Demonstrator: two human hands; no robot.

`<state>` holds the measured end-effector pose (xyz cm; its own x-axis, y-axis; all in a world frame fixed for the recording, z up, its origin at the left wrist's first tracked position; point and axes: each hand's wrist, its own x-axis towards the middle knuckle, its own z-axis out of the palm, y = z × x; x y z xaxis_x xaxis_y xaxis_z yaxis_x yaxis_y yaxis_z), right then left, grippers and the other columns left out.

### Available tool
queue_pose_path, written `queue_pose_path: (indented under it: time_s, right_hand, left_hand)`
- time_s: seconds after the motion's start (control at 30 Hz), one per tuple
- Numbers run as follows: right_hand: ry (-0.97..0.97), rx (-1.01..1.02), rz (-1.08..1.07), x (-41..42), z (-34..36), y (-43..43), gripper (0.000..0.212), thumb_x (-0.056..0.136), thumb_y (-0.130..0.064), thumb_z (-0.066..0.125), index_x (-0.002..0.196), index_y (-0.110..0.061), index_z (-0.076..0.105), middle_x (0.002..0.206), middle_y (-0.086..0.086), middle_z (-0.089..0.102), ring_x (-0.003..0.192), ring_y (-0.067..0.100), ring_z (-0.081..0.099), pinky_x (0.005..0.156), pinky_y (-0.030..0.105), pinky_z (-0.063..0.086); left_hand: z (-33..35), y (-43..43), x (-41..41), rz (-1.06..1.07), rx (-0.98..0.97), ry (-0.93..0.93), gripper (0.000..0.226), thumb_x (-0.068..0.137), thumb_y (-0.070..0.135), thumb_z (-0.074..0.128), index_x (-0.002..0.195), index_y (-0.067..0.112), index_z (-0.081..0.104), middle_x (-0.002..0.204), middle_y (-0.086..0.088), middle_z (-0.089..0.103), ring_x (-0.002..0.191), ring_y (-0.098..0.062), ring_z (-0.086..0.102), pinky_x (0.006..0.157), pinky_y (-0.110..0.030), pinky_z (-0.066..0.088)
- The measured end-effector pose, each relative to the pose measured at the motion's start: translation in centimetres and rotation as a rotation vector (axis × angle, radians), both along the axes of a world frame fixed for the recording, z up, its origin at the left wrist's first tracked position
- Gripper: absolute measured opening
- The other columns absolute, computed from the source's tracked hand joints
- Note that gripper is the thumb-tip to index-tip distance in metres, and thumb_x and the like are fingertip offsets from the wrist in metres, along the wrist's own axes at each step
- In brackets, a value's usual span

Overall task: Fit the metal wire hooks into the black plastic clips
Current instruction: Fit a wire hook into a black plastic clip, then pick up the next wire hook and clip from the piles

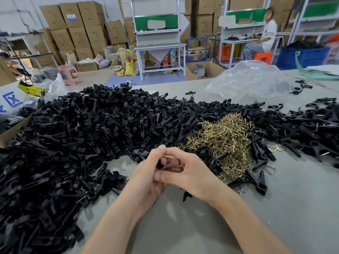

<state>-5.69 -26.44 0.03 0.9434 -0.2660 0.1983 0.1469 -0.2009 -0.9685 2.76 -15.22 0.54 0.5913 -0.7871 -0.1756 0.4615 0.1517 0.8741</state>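
A deep pile of black plastic clips (77, 129) covered the left half of the frame on the grey surface (183, 226). At lower centre the left hand (145, 178) and right hand (192, 173) met with fingers curled, both gripping one black clip (160, 164) that was mostly hidden between them. Just right of the hands lay a tangled heap of brass-coloured wire hooks (225, 138), ringed by more clips. A crumpled clear plastic bag (251, 79) sat at upper right.
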Motion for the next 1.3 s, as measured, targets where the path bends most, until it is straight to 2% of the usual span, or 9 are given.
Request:
queue_pose_path:
  time_s: [0.2,0.4,0.57,0.67,0.8,0.93,1.0,1.13,1.3]
  right_hand:
    - [-0.016,-0.162,-0.116,0.0,-0.5,-0.4,0.024,0.092,-0.022,0.074,0.107,-0.04,0.067,0.096,-0.008,0.071,0.089,0.008,0.069,0.084,0.031,0.059]
    - [-0.192,0.078,-0.322,-0.1,0.3,-1.7,0.023,0.086,-0.028,0.08,0.101,-0.04,0.068,0.104,-0.013,0.074,0.092,0.01,0.073,0.075,0.023,0.058]
    - [-0.728,0.887,-0.635,-4.1,2.5,-8.2,0.068,0.073,-0.034,0.082,0.136,-0.025,0.058,0.119,0.004,0.072,0.104,0.02,0.073,0.085,0.028,0.059]
    - [-0.723,1.116,-0.584,-4.9,1.8,-8.8,0.071,0.083,-0.035,0.072,0.144,-0.009,0.046,0.121,0.011,0.073,0.108,0.023,0.072,0.083,0.025,0.059]
    - [-0.528,0.798,-0.477,-2.7,1.7,-6.9,0.056,0.086,-0.038,0.069,0.136,-0.018,0.053,0.112,0.007,0.076,0.102,0.023,0.073,0.087,0.031,0.06]
    - [-0.247,-0.032,-0.552,-1.2,0.7,-4.2,0.031,0.102,-0.036,0.057,0.132,-0.034,0.056,0.101,-0.015,0.071,0.089,0.005,0.069,0.083,0.019,0.056]
    - [-0.201,-0.325,-0.516,-0.9,-0.2,-3.0,0.031,0.104,-0.03,0.052,0.135,-0.031,0.056,0.095,-0.017,0.067,0.087,0.003,0.064,0.079,0.018,0.054]
    - [-0.123,-0.48,-0.448,-0.6,-0.9,-1.9,0.032,0.105,-0.024,0.051,0.136,-0.032,0.057,0.098,-0.021,0.066,0.095,0.004,0.061,0.085,0.025,0.052]
    - [-0.05,-0.491,-0.406,-0.4,-1.1,-1.6,0.032,0.105,-0.024,0.048,0.133,-0.035,0.059,0.1,-0.021,0.066,0.101,0.0,0.059,0.087,0.016,0.048]
  left_hand:
    - [-0.2,-0.4,-0.3,-0.008,0.054,-0.114,0.06,0.075,0.063,0.067,0.087,0.005,0.062,0.088,-0.011,0.07,0.088,-0.021,0.07,0.079,-0.035,0.06]
    - [0.2,-0.4,-0.2,-0.029,0.041,-0.05,0.091,0.082,0.076,0.033,0.13,0.003,0.06,0.105,-0.016,0.068,0.084,-0.024,0.066,0.078,-0.04,0.052]
    - [-0.6,-0.4,0.0,-0.009,-0.007,-0.026,0.076,0.089,0.068,0.037,0.123,0.006,0.064,0.095,-0.013,0.07,0.077,-0.022,0.068,0.068,-0.034,0.061]
    - [-0.9,-0.6,0.2,-0.001,0.004,-0.024,0.073,0.088,0.066,0.038,0.118,0.006,0.067,0.094,-0.013,0.071,0.076,-0.021,0.068,0.067,-0.033,0.061]
    - [-0.9,-0.9,-0.4,0.134,0.034,-0.125,0.06,0.087,0.059,0.044,0.105,0.008,0.071,0.084,-0.01,0.071,0.068,-0.019,0.067,0.061,-0.032,0.058]
    - [-2.2,0.2,-0.1,0.568,0.497,-1.088,0.026,0.102,0.039,0.048,0.105,0.024,0.068,0.094,0.01,0.071,0.088,-0.013,0.063,0.08,-0.037,0.048]
    - [-2.7,1.1,0.8,0.784,0.853,-1.4,0.026,0.094,0.027,0.058,0.116,0.014,0.066,0.116,-0.007,0.067,0.114,-0.033,0.054,0.102,-0.052,0.036]
    - [-3.1,2.5,2.4,0.709,1.261,-1.375,0.048,0.087,0.029,0.067,0.122,-0.005,0.061,0.125,-0.038,0.053,0.115,-0.055,0.05,0.106,-0.066,0.028]
    - [-3.0,2.6,2.5,0.527,1.32,-1.515,0.025,0.094,0.027,0.062,0.103,0.006,0.07,0.101,-0.022,0.063,0.094,-0.042,0.058,0.082,-0.052,0.043]
